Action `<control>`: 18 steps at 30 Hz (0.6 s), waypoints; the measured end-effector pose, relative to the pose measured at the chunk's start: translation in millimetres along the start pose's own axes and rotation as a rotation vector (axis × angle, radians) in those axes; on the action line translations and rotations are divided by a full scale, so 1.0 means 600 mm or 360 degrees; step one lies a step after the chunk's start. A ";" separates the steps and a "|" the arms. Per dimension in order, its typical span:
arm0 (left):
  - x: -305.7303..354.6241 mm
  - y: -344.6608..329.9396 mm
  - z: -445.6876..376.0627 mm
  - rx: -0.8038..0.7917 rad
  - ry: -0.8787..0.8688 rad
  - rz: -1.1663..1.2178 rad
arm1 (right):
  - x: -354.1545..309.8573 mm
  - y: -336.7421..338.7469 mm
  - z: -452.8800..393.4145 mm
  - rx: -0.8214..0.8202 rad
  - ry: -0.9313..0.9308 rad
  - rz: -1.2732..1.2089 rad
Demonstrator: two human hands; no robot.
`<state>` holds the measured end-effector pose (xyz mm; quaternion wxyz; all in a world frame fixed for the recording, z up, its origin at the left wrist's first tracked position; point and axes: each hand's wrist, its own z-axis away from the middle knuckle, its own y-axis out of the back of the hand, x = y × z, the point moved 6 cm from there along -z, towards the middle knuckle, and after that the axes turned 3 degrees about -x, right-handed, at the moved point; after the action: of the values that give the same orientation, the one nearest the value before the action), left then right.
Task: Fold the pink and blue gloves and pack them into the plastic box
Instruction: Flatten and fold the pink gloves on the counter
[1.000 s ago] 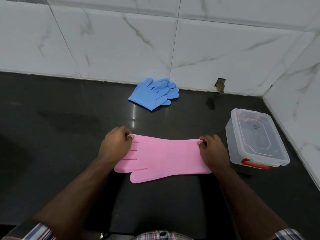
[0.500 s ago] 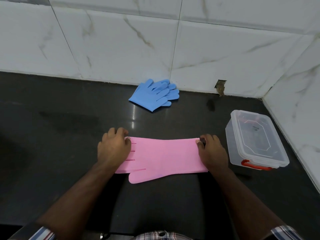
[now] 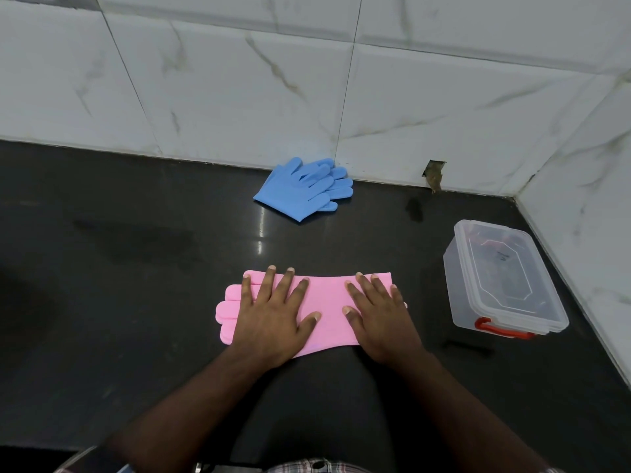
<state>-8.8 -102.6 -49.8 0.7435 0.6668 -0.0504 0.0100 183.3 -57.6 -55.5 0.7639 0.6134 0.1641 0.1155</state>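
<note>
A: 1 black countertop (image 3: 119,336), w/ lidded clear plastic box (image 3: 505,281) at right?
B: Yes. Pink gloves (image 3: 327,305) at center, left hand (image 3: 273,312) & right hand (image 3: 379,315) pressing flat, fingers spread. Blue gloves (image 3: 300,189) by wall.

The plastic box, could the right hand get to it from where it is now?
Probably yes. The right hand lies flat on the pink glove, and the plastic box sits just to its right with only bare counter between. Its lid looks closed, though.
</note>
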 end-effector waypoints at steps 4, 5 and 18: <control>0.001 -0.005 0.004 0.0033 0.0024 -0.0001 | 0.006 -0.005 -0.002 -0.0064 -0.0048 0.0068; 0.001 -0.005 0.005 0.0041 0.0029 0.0004 | 0.005 -0.005 -0.003 -0.0078 -0.0051 0.0069; 0.004 -0.006 0.007 -0.0028 0.0027 0.0002 | 0.081 0.061 0.041 0.0034 -0.0778 -0.0649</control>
<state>-6.3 -107.0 -52.8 0.7497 0.6601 -0.0445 0.0157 238.9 -53.4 -20.5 0.7817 0.5853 0.0963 -0.1926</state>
